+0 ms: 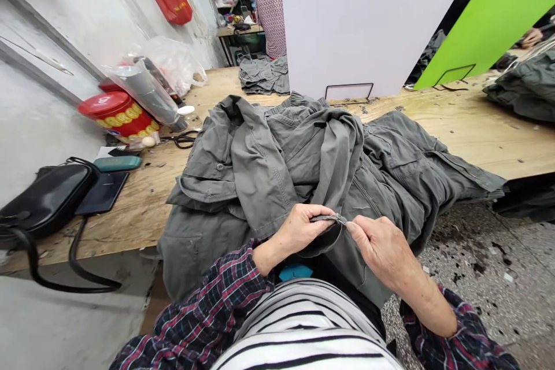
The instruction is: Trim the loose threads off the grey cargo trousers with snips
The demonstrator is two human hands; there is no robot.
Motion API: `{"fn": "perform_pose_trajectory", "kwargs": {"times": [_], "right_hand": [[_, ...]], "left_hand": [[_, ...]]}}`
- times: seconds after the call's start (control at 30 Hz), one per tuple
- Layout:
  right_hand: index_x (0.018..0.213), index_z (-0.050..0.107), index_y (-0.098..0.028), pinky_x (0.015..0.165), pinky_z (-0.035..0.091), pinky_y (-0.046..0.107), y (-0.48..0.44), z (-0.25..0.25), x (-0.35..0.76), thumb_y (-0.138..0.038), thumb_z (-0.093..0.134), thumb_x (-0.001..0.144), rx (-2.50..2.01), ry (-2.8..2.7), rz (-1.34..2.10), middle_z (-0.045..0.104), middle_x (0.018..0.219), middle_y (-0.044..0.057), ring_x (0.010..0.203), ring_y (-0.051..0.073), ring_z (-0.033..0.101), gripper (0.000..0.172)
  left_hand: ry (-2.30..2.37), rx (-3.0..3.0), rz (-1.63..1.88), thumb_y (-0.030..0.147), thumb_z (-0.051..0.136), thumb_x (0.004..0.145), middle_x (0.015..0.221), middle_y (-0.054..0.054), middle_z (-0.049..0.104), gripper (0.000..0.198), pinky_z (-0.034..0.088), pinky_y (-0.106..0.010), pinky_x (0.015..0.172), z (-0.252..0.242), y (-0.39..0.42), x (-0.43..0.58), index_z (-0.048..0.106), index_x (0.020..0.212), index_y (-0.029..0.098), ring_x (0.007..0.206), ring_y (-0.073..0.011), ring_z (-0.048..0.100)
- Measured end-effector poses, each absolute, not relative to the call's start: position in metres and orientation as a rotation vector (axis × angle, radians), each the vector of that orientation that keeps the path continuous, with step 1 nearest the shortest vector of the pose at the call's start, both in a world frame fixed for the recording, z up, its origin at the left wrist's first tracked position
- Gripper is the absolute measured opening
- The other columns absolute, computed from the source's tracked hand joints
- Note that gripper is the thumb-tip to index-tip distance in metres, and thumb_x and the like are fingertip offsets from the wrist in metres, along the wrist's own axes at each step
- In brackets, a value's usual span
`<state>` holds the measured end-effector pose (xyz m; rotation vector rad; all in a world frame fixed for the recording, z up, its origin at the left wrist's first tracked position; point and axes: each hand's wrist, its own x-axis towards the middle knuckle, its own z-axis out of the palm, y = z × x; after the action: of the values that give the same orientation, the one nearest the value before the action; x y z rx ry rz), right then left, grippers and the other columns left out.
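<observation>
The operator wore a white shirt with black stripes [303, 342] and dark plaid sleeves with red and white lines [212, 292]. The left hand [303, 226] was positioned in front of the torso; its grip was narrow, thumb and fingers pinching a thin, folded grey-green cloth edge [324, 218]. The right hand [385, 245] was located just beside it; its grip was closed on the same edge, thumb pressed against bent fingers. A small bright-blue item [295, 272], partly hidden, showed below the left hand.

The held edge was located at the near side of a heap of grey-green woven cloth garments [264, 167]. The heap lay across a pale wooden surface [150, 196] and overhung its front. To the right, below the surface, was a speckled grey floor [459, 260] with dark scraps.

On the left of the surface lay a black leather bag [47, 196], its strap hanging over the front. Next came a dark flat rectangular item [104, 193], a teal oblong case [117, 163] and black-handled scissors [184, 139] beside the heap. A round red tin with a yellow pattern [115, 113] stood behind these, near a grey roll in clear plastic [143, 84].

Behind the heap stood an upright white panel [347, 23]; to its right stood a bright-green panel [498, 23]. A person in a patterned top [271, 23] was beyond, back turned.
</observation>
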<state>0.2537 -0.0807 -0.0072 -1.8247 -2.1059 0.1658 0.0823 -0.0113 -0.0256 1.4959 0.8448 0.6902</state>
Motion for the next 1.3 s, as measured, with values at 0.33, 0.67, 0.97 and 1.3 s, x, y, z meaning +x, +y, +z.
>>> {"fn": "perform_pose_trajectory", "kwargs": {"times": [0.33, 0.67, 0.97, 1.3], "right_hand": [[0.06, 0.049, -0.02, 0.059, 0.024, 0.027, -0.084, -0.001, 0.255, -0.04, 0.034, 0.094, -1.775, -2.14, 0.024, 0.053, 0.054, -0.001, 0.052, 0.012, 0.043, 0.042], [0.058, 0.048, -0.019, 0.06, 0.023, 0.028, -0.08, -0.002, 0.253, -0.041, 0.03, 0.095, -1.742, -2.165, -0.024, 0.052, 0.052, 0.0, 0.051, 0.012, 0.04, 0.046], [0.062, 0.052, -0.018, 0.065, 0.023, 0.029, -0.078, 0.001, 0.25, -0.039, 0.032, 0.094, -1.669, -2.256, -0.065, 0.052, 0.055, 0.0, 0.052, 0.011, 0.038, 0.043], [0.065, 0.053, -0.019, 0.069, 0.023, 0.032, -0.075, 0.005, 0.256, -0.039, 0.035, 0.093, -1.673, -2.357, -0.21, 0.055, 0.058, 0.001, 0.054, 0.013, 0.043, 0.039]], "left_hand": [[0.835, 1.541, 0.692, 0.021, 0.058, 0.074, 0.077, -0.005, 0.07, 0.022, 0.045, -0.02, 0.064, -0.025, -0.01, 0.082, 0.071, 0.088, 0.01, 0.068, -0.0121, 0.059], [0.868, 1.556, 0.659, 0.021, 0.058, 0.074, 0.079, -0.005, 0.071, 0.022, 0.046, -0.02, 0.065, -0.022, -0.011, 0.083, 0.071, 0.088, 0.011, 0.069, -0.0129, 0.061], [0.874, 1.675, 0.634, 0.018, 0.054, 0.074, 0.08, -0.003, 0.071, 0.023, 0.044, -0.019, 0.065, -0.022, -0.011, 0.083, 0.072, 0.087, 0.012, 0.071, -0.013, 0.061], [0.899, 1.713, 0.643, 0.02, 0.054, 0.075, 0.079, -0.004, 0.071, 0.025, 0.042, -0.019, 0.061, -0.022, -0.011, 0.082, 0.072, 0.089, 0.012, 0.069, -0.0137, 0.061]]}}
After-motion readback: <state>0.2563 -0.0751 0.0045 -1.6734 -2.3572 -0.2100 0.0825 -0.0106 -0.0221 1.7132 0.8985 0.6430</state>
